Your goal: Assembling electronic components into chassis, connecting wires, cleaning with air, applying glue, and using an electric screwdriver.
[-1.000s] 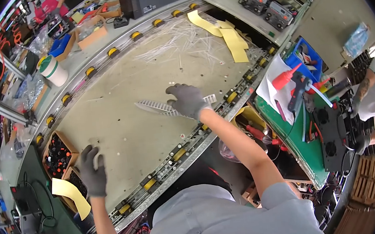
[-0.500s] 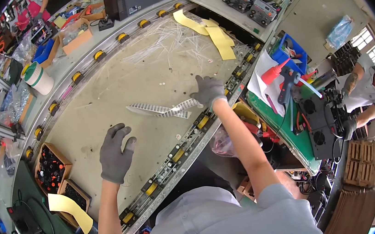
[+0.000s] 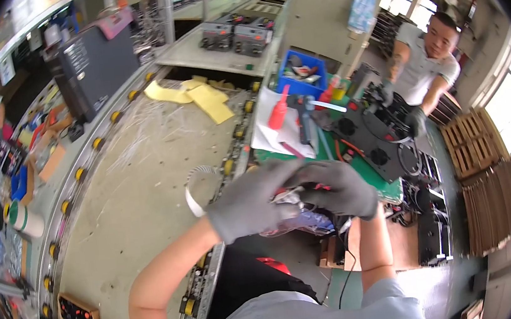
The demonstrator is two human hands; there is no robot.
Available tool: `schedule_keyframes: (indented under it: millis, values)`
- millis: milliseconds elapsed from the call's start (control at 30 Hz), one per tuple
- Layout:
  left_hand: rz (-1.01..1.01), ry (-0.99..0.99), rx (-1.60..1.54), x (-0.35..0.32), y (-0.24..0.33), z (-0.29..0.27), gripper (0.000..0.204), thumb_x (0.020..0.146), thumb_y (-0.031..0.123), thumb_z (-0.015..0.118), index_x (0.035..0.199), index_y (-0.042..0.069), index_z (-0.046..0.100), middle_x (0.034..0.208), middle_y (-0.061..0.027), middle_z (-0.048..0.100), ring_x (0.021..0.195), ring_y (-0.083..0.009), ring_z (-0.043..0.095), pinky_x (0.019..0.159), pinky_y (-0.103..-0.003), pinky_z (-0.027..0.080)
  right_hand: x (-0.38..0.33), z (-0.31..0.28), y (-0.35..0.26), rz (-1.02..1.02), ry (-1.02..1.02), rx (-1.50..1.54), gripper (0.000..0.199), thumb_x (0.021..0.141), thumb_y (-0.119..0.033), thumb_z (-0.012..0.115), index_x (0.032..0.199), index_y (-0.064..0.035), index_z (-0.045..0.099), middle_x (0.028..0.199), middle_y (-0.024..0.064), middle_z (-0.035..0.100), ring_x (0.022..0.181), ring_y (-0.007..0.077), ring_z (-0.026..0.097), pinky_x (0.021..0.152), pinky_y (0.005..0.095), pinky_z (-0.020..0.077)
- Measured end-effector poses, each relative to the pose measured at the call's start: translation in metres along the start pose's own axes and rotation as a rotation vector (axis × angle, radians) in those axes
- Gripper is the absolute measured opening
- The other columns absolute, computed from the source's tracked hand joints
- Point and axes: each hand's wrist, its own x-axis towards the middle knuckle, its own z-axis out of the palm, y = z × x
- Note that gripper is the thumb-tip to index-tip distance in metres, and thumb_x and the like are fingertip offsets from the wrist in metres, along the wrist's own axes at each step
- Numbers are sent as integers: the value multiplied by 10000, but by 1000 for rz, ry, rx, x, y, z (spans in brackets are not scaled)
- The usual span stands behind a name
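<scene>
Both grey-gloved hands meet over the rail's near side, slightly blurred. My left hand (image 3: 251,204) reaches right with its fingers closed. Facing it, my right hand (image 3: 341,190) curls its fingers inward. Small red and pale bits show between them; I cannot make out what is held. Below the hands is a clear plastic bag (image 3: 307,221), partly covered by them. A striped, curved strip (image 3: 191,195) shows beside my left wrist, on or just above the bench (image 3: 111,220); whether it touches the glove is hidden.
Yellow paper strips (image 3: 207,99) and thin clear strips lie on the far bench. Rollers (image 3: 228,167) line its edge. On the green table (image 3: 385,189) are a red bottle (image 3: 278,113), a glue gun (image 3: 307,122) and a blue bin (image 3: 302,69). A co-worker (image 3: 427,58) handles black cables there.
My view has turned right. Both hands have left the bench and come together beyond the rail, fingers now closed. The striped strip has changed shape.
</scene>
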Motion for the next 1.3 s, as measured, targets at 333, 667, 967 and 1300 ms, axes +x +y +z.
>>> schedule_keyframes:
  millis: [333,667,967,1300]
  values:
    - [-134,72,-703,134,26,162,428,812,-37,597,1226,1,497,978,-36,588,865,-78,549,784,-216,463,-135,-44,29,260,926,425,504,890,-258,590,1250,59,437,1158,93,549,1077,142,512,951,276,377]
    - [-210,80,-642,183,-4,223,223,785,71,678,986,12,599,847,-49,633,749,-91,578,692,-245,475,-166,-27,98,529,1335,588,243,885,-71,567,1110,18,590,983,17,609,913,72,527,824,226,424]
    - [-234,42,-635,219,-19,257,101,809,90,651,870,12,634,745,-43,636,674,-80,575,631,-248,475,-173,-27,126,564,1474,710,335,913,-119,550,1210,34,517,1046,32,586,958,82,526,847,235,433]
    - [-83,20,-420,238,-47,287,149,830,136,625,822,-12,617,712,-133,605,618,-195,577,591,-300,453,-186,-5,182,523,1718,807,196,898,-122,586,1032,20,609,920,15,631,807,55,555,726,204,456]
